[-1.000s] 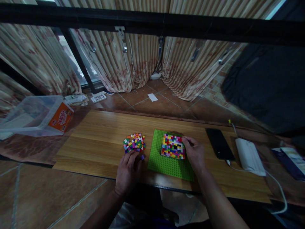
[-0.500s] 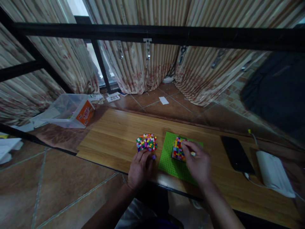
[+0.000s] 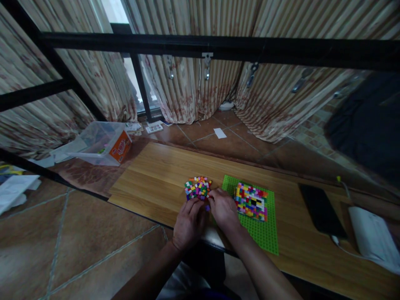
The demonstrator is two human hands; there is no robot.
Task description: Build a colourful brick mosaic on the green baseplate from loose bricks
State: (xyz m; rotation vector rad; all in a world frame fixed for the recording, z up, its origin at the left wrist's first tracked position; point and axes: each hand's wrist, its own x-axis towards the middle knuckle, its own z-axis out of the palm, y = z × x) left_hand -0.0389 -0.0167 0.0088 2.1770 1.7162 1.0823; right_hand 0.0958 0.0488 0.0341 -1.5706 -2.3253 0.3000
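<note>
A loose pile of small multicoloured building bricks [image 3: 197,187] lies on the wooden board. My left hand [image 3: 189,223] rests at the near side of this pile, its fingers curled together; what they hold, if anything, is hidden. By the pile's right edge, my right hand [image 3: 224,210] has thumb and fingers drawn together, their tips partly out of sight among the bricks. A purple brick [image 3: 208,208] lies between the two hands. To the right, a block of packed coloured bricks [image 3: 250,202], with a black and white patch, sits on the green studded baseplate [image 3: 264,237].
Right of the baseplate lie a black phone [image 3: 320,210] with a cable and a white box-shaped device [image 3: 373,237]. Beyond the wooden board's [image 3: 150,179] left end stands a clear plastic bin [image 3: 100,143] with an orange label. A black metal bar [image 3: 187,43] crosses in front of the curtains.
My right hand has left the brick block and moved left to the loose pile, uncovering the block. My left hand stays by the pile. The whole view has shifted slightly.
</note>
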